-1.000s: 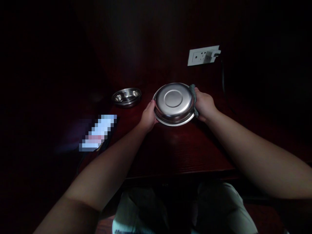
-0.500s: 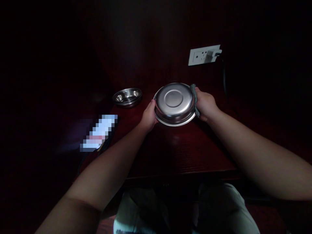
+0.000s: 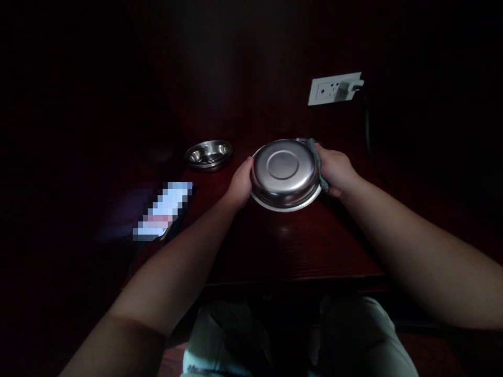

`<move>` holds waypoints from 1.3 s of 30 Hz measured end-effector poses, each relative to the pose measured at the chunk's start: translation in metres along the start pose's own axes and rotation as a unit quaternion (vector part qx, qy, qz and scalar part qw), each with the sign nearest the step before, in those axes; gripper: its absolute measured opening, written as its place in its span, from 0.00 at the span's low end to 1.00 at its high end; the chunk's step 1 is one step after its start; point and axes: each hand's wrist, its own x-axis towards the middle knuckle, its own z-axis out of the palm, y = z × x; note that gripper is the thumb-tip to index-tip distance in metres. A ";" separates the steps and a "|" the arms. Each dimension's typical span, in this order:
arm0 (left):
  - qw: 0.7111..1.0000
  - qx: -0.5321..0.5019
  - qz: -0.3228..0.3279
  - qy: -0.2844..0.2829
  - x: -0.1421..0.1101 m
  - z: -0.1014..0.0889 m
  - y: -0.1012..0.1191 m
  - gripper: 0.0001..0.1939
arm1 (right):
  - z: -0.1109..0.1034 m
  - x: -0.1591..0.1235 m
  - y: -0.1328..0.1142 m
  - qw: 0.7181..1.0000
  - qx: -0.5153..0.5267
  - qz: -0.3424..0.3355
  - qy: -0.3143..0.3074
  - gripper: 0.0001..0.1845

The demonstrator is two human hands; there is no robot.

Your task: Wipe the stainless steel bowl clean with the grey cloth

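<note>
A shiny steel bowl is held above the dark red table with its round base facing me. My left hand grips its left rim, thumb on the near side and the other fingers hidden behind. At the right rim, my right hand presses a grey-green cloth against the edge; most of that hand's fingers are out of sight. To the left of my left hand, a small stack of steel bowls sits upright on the table.
A phone with a lit, blurred screen lies at the table's left side, a cable beside it. On the back wall is a white socket plate with a plug and a hanging black cord. The table's front edge runs above my knees.
The bowl has tipped slightly and sits a little lower and to the right in view. Both hands keep their grip, and the cloth stays at the right rim. The view has shifted slightly.
</note>
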 end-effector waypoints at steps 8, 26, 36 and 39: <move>0.997 0.053 -0.050 0.009 -0.012 0.005 0.000 0.20 | -0.003 0.004 0.000 0.997 -0.026 -0.051 0.056 0.19; 0.990 -0.063 -0.117 -0.049 -0.025 0.008 0.009 0.26 | -0.003 0.010 0.015 0.990 -0.014 -0.138 0.031 0.25; 0.989 -0.093 -0.106 -0.036 -0.018 0.006 0.013 0.26 | 0.002 0.000 0.008 0.997 -0.013 -0.074 0.021 0.24; 0.991 -0.096 -0.085 -0.033 -0.015 0.004 0.009 0.24 | 0.001 0.000 0.006 0.997 -0.011 -0.072 0.000 0.24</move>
